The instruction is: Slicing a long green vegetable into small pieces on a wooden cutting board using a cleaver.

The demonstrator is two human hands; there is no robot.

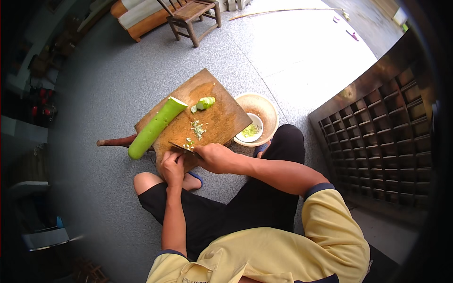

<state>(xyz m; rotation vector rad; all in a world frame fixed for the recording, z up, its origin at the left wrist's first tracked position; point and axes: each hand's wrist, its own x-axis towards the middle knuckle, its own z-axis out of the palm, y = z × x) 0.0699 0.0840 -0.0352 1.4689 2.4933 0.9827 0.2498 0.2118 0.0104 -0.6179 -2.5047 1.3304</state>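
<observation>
My right hand (212,157) grips a kitchen knife (180,146), its blade lying over the near part of a wooden cutting board (226,109). Close against the blade, my left hand (172,166) has its fingers bent down at the board; whatever lies under them is hidden. Small chopped white and green bits (188,143) sit just beyond the blade, and a pile of finely chopped pieces (198,129) lies farther up. A long green gourd (155,129) with one cut end rests along the board's left side. Gourd slices (205,103) lie near the far edge.
Right of the board, a white bowl (261,131) with chopped green bits stands inside a larger round basin (270,109). A reddish-brown wooden handle or leg (116,141) juts out at left. A wooden chair (193,10) stands beyond, and a dark lattice panel (375,141) at right.
</observation>
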